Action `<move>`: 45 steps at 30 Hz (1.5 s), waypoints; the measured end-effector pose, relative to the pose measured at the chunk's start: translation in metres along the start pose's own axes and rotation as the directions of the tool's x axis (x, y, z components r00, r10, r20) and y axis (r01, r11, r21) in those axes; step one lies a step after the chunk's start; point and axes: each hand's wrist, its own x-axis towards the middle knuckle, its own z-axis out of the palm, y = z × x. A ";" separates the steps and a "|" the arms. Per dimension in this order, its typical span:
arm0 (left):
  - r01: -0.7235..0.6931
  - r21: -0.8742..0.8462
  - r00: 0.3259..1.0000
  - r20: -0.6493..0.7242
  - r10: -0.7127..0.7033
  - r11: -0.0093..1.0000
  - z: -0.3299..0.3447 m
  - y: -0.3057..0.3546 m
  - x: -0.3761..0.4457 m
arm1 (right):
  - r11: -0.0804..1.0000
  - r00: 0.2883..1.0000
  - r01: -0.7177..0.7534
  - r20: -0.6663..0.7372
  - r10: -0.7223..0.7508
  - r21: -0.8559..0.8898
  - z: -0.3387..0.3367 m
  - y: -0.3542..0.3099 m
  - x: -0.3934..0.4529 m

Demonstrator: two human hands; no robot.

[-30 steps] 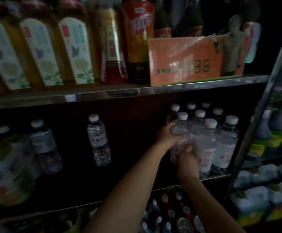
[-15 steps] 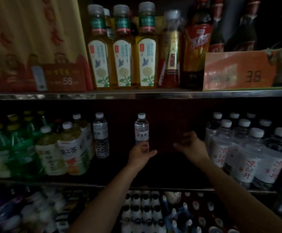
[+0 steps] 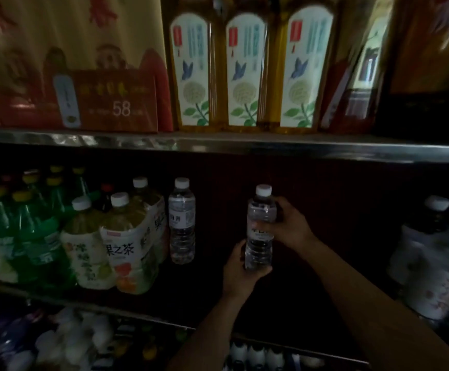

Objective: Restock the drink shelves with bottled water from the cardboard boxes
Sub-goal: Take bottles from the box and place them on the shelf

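Water bottle [image 3: 260,228], centre frame on middle shelf [image 3: 218,149], upright, white cap. Left hand [image 3: 240,271] wraps its base; right hand [image 3: 289,226] clasps upper body. Likely light, thin-walled, smooth plastic; safest hold at ribbed midsection. Second water bottle [image 3: 182,222] stands left, beside shrink-wrapped tea pack [image 3: 127,245]. No cardboard boxes visible.

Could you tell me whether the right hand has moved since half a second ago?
Yes: the right hand has moved left onto the held water bottle, nearer the standing bottle.
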 end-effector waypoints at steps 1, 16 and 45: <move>-0.028 -0.011 0.999 -0.027 0.028 1.000 0.003 -0.005 0.000 | 1.000 1.000 0.003 -0.007 -0.003 0.004 0.001 0.001 -0.002; -0.073 0.025 0.982 -0.174 0.077 0.997 -0.070 -0.018 -0.023 | 0.996 0.997 0.058 0.055 -0.061 0.061 0.070 -0.031 -0.008; 0.071 0.385 0.823 -0.544 0.164 0.920 -0.084 -0.012 -0.051 | 0.968 0.982 0.191 -0.039 -0.187 0.161 0.181 -0.072 -0.004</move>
